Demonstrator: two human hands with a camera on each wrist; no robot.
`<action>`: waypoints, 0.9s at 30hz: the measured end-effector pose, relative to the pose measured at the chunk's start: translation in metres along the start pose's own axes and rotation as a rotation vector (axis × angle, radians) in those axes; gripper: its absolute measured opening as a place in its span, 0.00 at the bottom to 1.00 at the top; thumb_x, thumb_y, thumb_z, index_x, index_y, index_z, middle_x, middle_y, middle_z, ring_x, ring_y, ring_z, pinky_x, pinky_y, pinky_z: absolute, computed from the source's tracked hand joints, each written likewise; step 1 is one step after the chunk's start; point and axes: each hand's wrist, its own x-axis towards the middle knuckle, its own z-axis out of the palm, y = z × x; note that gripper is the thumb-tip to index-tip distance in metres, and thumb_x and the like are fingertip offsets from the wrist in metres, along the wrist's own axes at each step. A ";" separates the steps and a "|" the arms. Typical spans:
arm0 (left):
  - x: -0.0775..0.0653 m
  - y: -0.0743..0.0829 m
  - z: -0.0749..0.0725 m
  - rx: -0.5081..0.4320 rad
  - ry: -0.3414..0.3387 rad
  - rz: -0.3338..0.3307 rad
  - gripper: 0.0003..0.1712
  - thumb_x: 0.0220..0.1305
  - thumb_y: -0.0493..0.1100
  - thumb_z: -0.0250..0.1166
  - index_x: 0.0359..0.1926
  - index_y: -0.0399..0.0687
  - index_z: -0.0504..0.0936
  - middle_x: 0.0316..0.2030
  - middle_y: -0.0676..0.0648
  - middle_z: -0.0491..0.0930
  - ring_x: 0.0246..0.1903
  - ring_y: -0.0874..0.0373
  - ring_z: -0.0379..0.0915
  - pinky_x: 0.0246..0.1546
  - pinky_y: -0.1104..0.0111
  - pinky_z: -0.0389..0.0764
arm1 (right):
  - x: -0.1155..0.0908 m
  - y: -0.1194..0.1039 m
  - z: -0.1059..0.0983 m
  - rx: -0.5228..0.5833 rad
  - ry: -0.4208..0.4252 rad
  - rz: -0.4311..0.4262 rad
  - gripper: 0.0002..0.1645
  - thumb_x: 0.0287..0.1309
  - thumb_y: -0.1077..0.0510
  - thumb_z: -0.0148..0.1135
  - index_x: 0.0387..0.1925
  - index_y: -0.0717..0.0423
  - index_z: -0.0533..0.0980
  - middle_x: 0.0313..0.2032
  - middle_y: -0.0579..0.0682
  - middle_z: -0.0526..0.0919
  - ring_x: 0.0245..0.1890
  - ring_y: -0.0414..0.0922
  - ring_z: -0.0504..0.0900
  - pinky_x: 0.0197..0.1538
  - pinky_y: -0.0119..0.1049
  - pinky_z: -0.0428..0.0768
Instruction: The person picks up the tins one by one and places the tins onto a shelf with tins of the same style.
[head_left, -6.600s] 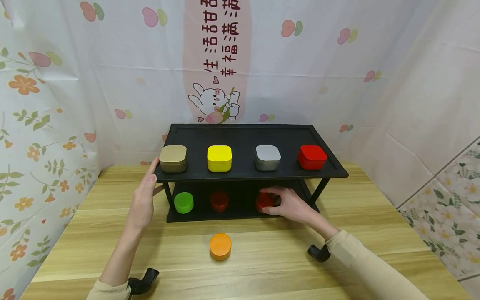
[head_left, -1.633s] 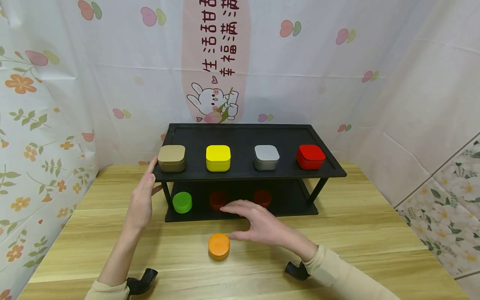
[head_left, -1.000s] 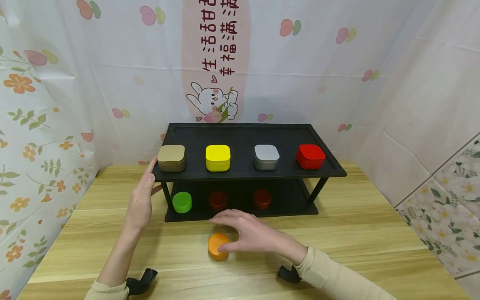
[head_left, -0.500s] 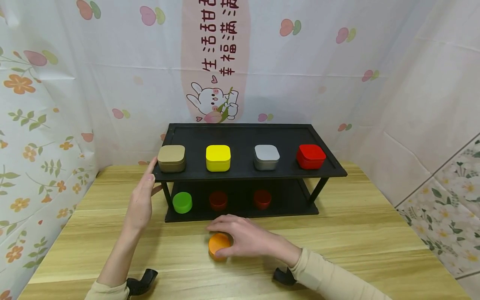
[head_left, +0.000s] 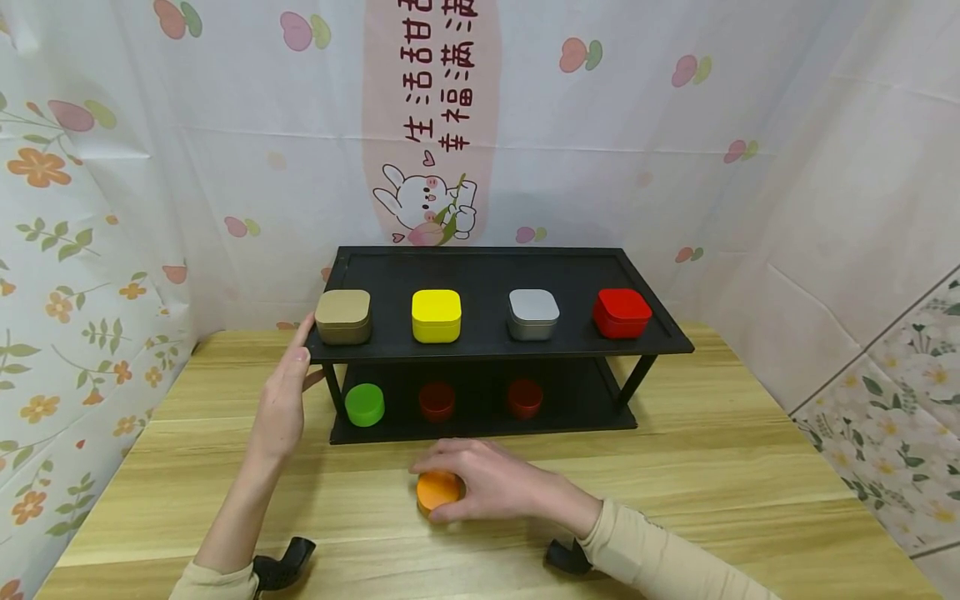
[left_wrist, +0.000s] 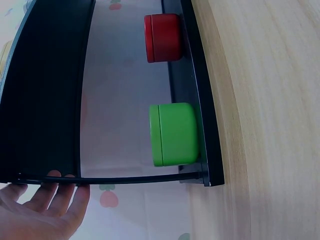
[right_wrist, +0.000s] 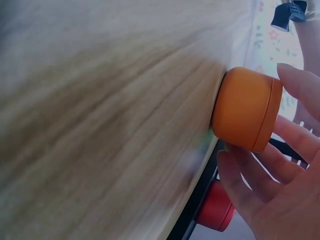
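Observation:
My right hand (head_left: 483,482) holds an orange round tin (head_left: 437,492) standing on the wooden table in front of the shelf. The thumb is on the tin's near side and the fingers are on its far side. In the right wrist view the thumb reaches the lid edge of the orange tin (right_wrist: 245,107). At the shelf's left end, my left hand (head_left: 281,404) grips the front corner of the black two-tier shelf (head_left: 480,275). Its fingers (left_wrist: 60,197) bend round the end of the upper board by the thin post. A green tin (head_left: 364,405) sits on the lower tier.
On the upper tier stand a tan tin (head_left: 343,317), a yellow tin (head_left: 437,317), a silver tin (head_left: 532,315) and a red square tin (head_left: 622,314). Two dark red tins, one left (head_left: 437,401) and one right (head_left: 524,399), stand below. A patterned cloth (head_left: 600,167) hangs behind.
My right hand has left the right dark red tin on the lower tier, come forward and left, and closed round the orange tin. My left hand stays at the shelf's corner.

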 end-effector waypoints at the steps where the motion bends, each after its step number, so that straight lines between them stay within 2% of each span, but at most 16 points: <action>1: 0.000 0.000 0.000 0.000 0.001 0.000 0.32 0.85 0.56 0.32 0.83 0.57 0.49 0.82 0.53 0.50 0.78 0.63 0.51 0.59 0.86 0.69 | 0.000 0.000 0.000 -0.002 -0.001 -0.002 0.31 0.62 0.43 0.71 0.66 0.44 0.79 0.62 0.41 0.82 0.56 0.35 0.80 0.59 0.27 0.79; 4: 0.000 0.000 0.000 0.003 0.001 0.001 0.32 0.85 0.55 0.32 0.83 0.58 0.49 0.82 0.52 0.51 0.78 0.63 0.51 0.59 0.86 0.69 | 0.000 0.000 0.001 -0.008 -0.002 -0.006 0.31 0.61 0.44 0.72 0.65 0.44 0.79 0.61 0.41 0.83 0.54 0.35 0.80 0.58 0.26 0.79; 10: 0.000 0.000 0.000 0.017 0.000 0.003 0.32 0.85 0.55 0.32 0.83 0.56 0.49 0.82 0.52 0.50 0.80 0.55 0.50 0.59 0.87 0.69 | -0.001 0.000 0.002 -0.018 0.002 -0.012 0.30 0.61 0.45 0.73 0.64 0.45 0.80 0.59 0.40 0.83 0.54 0.34 0.80 0.58 0.25 0.79; 21: 0.001 0.000 0.000 0.019 0.001 -0.001 0.31 0.84 0.55 0.31 0.83 0.62 0.49 0.82 0.53 0.51 0.79 0.54 0.51 0.58 0.86 0.70 | -0.003 0.002 0.003 -0.013 0.008 -0.015 0.30 0.61 0.45 0.73 0.64 0.45 0.80 0.59 0.40 0.84 0.53 0.33 0.80 0.59 0.25 0.79; 27: 0.001 0.000 0.000 0.019 -0.002 -0.004 0.31 0.84 0.56 0.31 0.83 0.61 0.49 0.82 0.53 0.51 0.79 0.54 0.51 0.58 0.85 0.69 | -0.008 0.004 -0.001 0.025 0.014 0.010 0.30 0.61 0.46 0.73 0.64 0.45 0.80 0.60 0.39 0.84 0.54 0.33 0.80 0.60 0.25 0.79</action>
